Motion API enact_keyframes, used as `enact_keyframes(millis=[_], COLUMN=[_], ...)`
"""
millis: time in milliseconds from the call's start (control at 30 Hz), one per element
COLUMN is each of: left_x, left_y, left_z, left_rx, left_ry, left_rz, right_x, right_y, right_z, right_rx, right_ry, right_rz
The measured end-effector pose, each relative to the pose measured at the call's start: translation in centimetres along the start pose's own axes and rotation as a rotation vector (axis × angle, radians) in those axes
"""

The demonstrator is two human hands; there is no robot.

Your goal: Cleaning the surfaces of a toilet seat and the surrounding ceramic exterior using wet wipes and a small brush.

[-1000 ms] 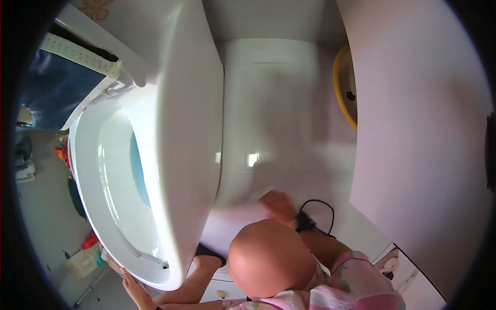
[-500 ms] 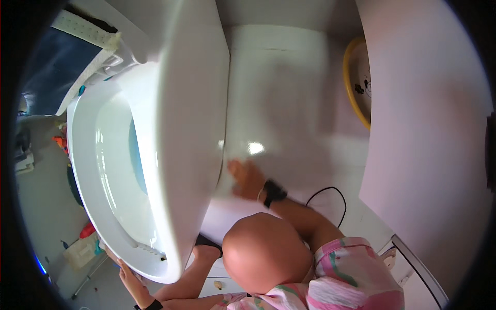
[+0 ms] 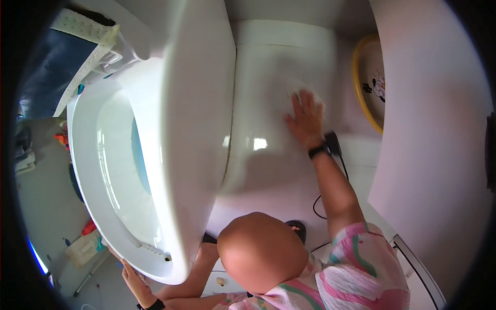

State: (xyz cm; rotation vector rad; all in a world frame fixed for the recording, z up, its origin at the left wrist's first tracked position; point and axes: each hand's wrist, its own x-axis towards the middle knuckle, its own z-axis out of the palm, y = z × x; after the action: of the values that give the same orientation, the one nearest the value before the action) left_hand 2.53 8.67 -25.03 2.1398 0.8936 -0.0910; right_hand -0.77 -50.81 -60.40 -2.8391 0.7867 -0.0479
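Observation:
My right hand (image 3: 307, 120) lies flat with its fingers spread on a thin white wipe (image 3: 295, 87), which shows past the fingertips on the pale tiled floor (image 3: 258, 116). A dark band circles that wrist. At the lower left my left hand (image 3: 135, 285) rests with fingers stretched out against the outer lower end of a large white tub (image 3: 194, 103). The tub has a smooth, glossy inside with a pale blue patch. Part of the wipe is hidden under my right hand.
A yellow-rimmed round basin (image 3: 357, 77) stands at the far right beside a white panel (image 3: 434, 103). A black cable (image 3: 316, 206) runs on the floor near my right forearm. My knee (image 3: 261, 243) is in front. A dark blue bag (image 3: 57, 72) hangs upper left.
My right hand has moved away from the tub's side, forward and to the right across the floor, onto the spot where the wipe shows. My left hand stays at the tub.

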Motion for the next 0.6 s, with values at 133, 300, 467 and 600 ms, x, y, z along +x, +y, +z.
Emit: enact_keyframes(millis=[133,300,467,600], left_x=[0.7,0.1,-0.4,0.1], left_y=[-0.8,0.1,0.5,-0.1], left_z=[-0.1,0.7,0.9,0.2], left_rx=[-0.059,-0.022,-0.034,-0.064], left_ry=[-0.079,-0.085,-0.034,-0.100], left_rz=[0.011,0.031,0.031,0.039], right_x=[11.1,10.1,-0.1,-7.5], right_y=[-6.2,-10.9,-12.3,-13.3], right_z=[2.8,5.1,3.9,2.7], right_rx=[0.049,0.187,0.371,0.461], right_ry=[0.052,0.089,-0.070,-0.156], right_rz=[-0.233,-0.394,-0.556,-0.640])
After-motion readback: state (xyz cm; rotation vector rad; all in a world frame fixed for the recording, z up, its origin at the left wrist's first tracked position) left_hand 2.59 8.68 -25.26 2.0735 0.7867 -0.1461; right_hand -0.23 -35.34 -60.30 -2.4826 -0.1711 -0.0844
